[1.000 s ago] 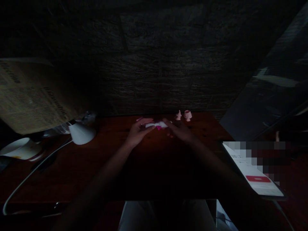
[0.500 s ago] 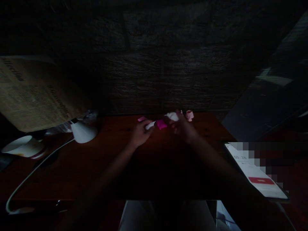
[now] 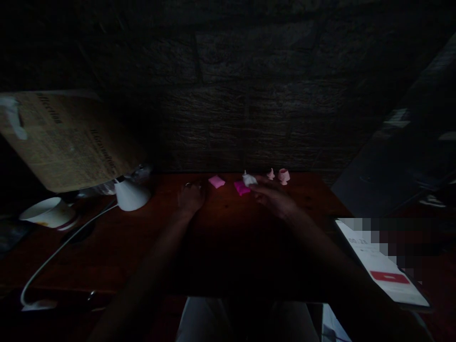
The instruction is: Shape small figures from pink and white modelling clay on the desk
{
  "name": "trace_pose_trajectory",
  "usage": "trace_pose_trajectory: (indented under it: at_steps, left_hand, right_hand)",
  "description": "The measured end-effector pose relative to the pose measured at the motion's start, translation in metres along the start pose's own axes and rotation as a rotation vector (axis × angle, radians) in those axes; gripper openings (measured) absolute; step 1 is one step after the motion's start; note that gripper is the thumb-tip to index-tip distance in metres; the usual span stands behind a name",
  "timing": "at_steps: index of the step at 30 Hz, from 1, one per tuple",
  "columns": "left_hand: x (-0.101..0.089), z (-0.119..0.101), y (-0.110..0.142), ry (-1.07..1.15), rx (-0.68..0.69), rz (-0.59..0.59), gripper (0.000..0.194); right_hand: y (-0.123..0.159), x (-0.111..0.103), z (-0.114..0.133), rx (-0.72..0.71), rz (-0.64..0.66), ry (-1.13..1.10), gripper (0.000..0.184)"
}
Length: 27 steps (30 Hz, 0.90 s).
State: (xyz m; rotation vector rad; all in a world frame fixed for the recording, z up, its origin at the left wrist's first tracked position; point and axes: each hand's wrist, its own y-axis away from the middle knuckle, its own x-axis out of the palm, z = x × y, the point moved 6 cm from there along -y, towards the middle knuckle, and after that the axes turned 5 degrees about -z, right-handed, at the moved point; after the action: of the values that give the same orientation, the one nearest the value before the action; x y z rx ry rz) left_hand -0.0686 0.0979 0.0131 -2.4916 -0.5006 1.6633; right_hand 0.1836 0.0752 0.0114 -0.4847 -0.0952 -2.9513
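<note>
My right hand point(image 3: 272, 197) is closed around a small white bottle point(image 3: 249, 180) with a thin pointed nozzle tilted up and left. Just behind and below it lies a magenta folded piece point(image 3: 242, 188), partly covered by the bottle. A lighter pink flat piece point(image 3: 216, 181) rests on the table between my hands. My left hand point(image 3: 191, 198) is low at the tabletop to its left, fingers curled; a small bright spot shows at the fingers, too dark to identify. Beyond my right hand stand a pale pink cup-shaped piece point(image 3: 283, 176) and a smaller pointed pink piece point(image 3: 270, 174).
On the left of the wooden table point(image 3: 124, 247) are a white cone-shaped stand point(image 3: 131, 197) with a cable, a paper cup point(image 3: 50, 213) and a printed brown shade-like sheet point(image 3: 71, 142). A lit phone point(image 3: 384, 266) lies at right. A dark brick wall point(image 3: 221, 104) rises behind.
My left hand has moved left, away from the magenta piece; the white object in its fingers no longer shows clearly. The bottle in my right hand now sits over the magenta piece.
</note>
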Motion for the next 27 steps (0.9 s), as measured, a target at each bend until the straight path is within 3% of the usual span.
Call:
trace_pose_trajectory:
  at_steps: [2,4,6,9,13,21,27]
  left_hand:
    - [0.0,-0.014,0.004,0.187,0.085,-0.08,0.034]
    - [0.001,-0.035,0.013,0.52,0.22,-0.104,0.039]
    - [0.005,-0.056,0.026,0.831,0.308,-0.03,0.046]
    - [0.009,-0.082,0.047,1.059,0.463,0.119,0.048]
    - [0.008,-0.089,0.057,1.058,0.589,0.143,0.062]
    - [0.015,-0.083,0.051,1.056,0.558,0.189,0.045]
    - [0.014,-0.088,0.058,0.99,0.658,0.143,0.057]
  right_hand:
    - [0.0,0.001,-0.003,-0.021,0.013,0.07,0.038]
    - [0.0,0.004,-0.007,-0.009,0.032,0.115,0.037]
    - [0.001,0.009,-0.012,0.022,0.059,0.124,0.037]
    - [0.002,0.016,-0.018,0.053,0.099,0.095,0.039]
    - [0.003,0.023,-0.023,0.064,0.164,0.093,0.041]
    - [0.002,0.022,-0.028,0.08,0.168,0.159,0.037]
    - [0.002,0.027,-0.032,0.057,0.207,0.105,0.036]
